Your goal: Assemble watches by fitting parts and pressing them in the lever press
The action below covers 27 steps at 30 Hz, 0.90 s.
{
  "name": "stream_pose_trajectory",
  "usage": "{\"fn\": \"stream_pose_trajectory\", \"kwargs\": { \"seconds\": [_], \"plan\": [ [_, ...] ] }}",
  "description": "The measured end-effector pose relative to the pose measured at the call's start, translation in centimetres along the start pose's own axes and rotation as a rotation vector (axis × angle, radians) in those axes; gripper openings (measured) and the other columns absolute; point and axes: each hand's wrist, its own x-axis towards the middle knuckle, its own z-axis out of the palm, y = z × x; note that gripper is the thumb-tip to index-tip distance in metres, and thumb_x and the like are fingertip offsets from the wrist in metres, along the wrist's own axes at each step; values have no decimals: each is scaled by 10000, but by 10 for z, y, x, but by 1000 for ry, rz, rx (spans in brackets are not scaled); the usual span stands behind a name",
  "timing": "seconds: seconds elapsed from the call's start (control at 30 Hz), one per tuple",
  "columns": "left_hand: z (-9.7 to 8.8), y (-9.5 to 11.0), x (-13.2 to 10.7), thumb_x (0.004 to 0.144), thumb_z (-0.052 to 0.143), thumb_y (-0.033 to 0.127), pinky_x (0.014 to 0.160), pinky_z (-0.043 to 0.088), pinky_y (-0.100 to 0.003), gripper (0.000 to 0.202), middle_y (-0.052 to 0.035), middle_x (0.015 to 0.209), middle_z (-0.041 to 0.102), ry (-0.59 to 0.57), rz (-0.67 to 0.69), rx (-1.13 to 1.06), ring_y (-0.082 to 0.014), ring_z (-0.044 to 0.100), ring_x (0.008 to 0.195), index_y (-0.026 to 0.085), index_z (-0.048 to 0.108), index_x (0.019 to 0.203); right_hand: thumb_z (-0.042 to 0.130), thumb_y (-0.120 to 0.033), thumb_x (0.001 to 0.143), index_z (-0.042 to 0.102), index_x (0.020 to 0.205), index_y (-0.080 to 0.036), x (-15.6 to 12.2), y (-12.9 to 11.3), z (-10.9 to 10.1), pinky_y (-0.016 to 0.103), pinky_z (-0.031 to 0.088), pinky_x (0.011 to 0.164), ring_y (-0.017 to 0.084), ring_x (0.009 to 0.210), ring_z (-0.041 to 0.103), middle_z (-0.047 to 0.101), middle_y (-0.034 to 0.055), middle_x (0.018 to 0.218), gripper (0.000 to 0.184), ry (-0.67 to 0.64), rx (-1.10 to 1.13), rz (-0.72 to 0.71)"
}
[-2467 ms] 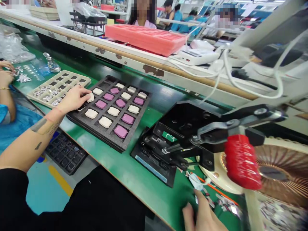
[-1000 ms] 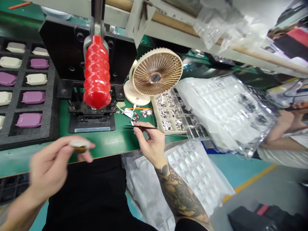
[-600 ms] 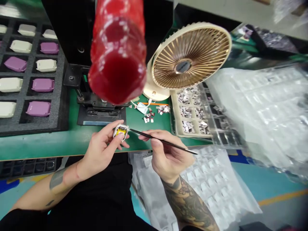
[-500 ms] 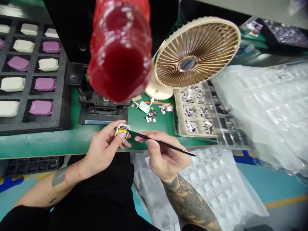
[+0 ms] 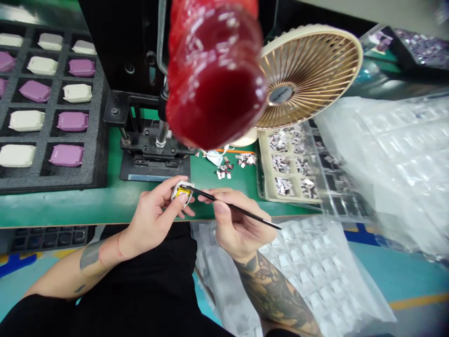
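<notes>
My left hand grips a small white plastic case between thumb and fingers, with a yellow part showing inside it. My right hand holds slim black tweezers, their tip reaching the yellow part. Both hands are close together above the front edge of the green workbench. Part of the case is hidden by my left thumb.
A black foam tray of white and purple pieces lies at left. A hand press with a red handle stands ahead. A fan, beige tray, loose scraps and clear blister trays lie right.
My hands have come together at the bench edge, and the tweezer tip has moved from beside the case onto its yellow part. The view has shifted slightly, moving the bench objects rightward.
</notes>
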Motion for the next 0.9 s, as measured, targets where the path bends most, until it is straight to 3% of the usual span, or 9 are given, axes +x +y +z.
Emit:
{"fn": "stream_pose_trajectory", "kwargs": {
  "seconds": [0.17,0.27,0.37,0.43,0.5,0.6,0.7,0.9],
  "plan": [
    [-1,2,1,1124,736,344,733,724,-261,413,-58,1027,874,6,7,9,-181,869,820,166,698,1496,770,-132,1039,836,1192,-260,8,-6,4,346,746,772,196,845,856,870,51,1035,211,14,52,122],
    [-2,1,0,1118,748,336,738,723,-249,422,-41,992,872,-6,19,2,-175,870,815,172,702,1505,781,-233,1066,814,1118,-238,10,-7,6,310,725,719,178,766,838,858,41,954,61,46,156,327],
    [-2,-1,0,1112,758,330,759,727,-248,422,-56,1039,886,-11,15,-24,-174,872,825,164,703,1495,760,-319,1094,783,1076,-223,6,-10,5,282,691,634,178,695,815,816,19,821,100,24,318,507],
    [-1,0,0,1105,769,339,792,737,-261,445,-71,1062,894,1,5,-36,-184,879,850,157,698,1505,754,-315,1094,793,1121,-235,-1,-16,1,298,699,620,194,714,825,830,32,870,93,-18,340,473],
    [0,1,2,1101,776,354,792,740,-270,493,-79,1060,898,21,10,-59,-196,886,858,155,676,1541,766,-298,1076,816,1199,-268,-7,-22,-4,348,734,657,229,802,853,852,54,967,136,-31,271,298],
    [2,4,3,1096,782,359,737,733,-269,511,-83,1044,898,60,23,-123,-202,887,815,150,660,1546,782,-258,1052,835,1242,-296,-9,-22,-9,392,763,705,256,898,866,860,68,1036,200,95,124,119],
    [4,7,4,1081,801,356,735,740,-286,479,-91,1041,896,90,5,-143,-213,889,814,143,678,1492,790,-215,1043,830,1208,-274,-4,-11,-10,377,760,712,243,872,870,861,64,1050,179,191,71,175],
    [-2,10,5,1067,819,452,752,752,-341,557,-133,1105,897,59,-22,-185,-259,898,845,147,682,1512,775,-355,1079,763,1141,-226,-6,1,-2,326,727,661,223,781,863,856,58,972,143,96,150,348]
  ]
}}
